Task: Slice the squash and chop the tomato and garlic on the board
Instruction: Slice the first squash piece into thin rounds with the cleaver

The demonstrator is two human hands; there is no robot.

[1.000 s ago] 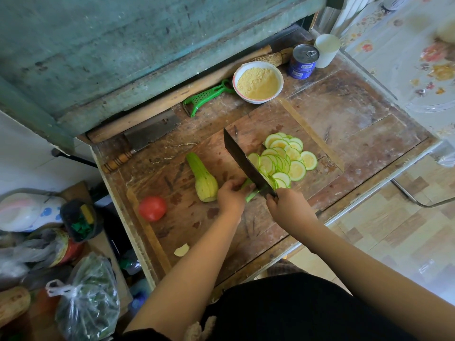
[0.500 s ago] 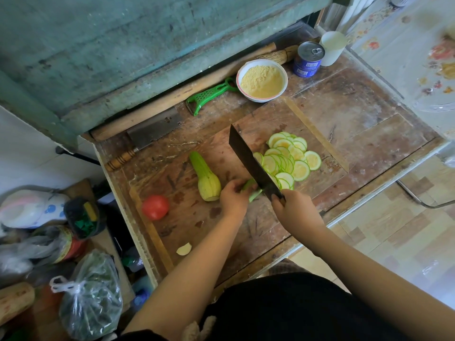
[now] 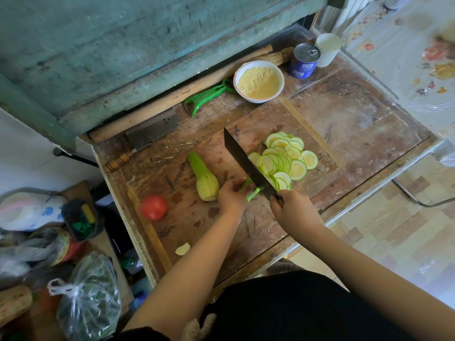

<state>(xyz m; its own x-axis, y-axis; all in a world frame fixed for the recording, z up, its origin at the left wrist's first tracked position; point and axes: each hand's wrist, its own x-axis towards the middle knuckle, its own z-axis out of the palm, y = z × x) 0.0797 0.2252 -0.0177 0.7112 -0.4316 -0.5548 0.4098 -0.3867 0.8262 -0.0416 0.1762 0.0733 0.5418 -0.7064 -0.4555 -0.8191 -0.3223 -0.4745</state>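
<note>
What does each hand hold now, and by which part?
The right hand grips the cleaver by its handle. The left hand holds the green squash piece at its stem end, beside the blade.

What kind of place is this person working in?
Most likely a modest home kitchen: a worn wooden chopping board with squash slices, a bowl of yellow flour, and a cleaver in use.

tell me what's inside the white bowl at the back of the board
The white bowl holds a heap of yellow powder, nearly to the rim. Whatever lies beneath the powder, and the bowl's bottom, is covered.
</note>
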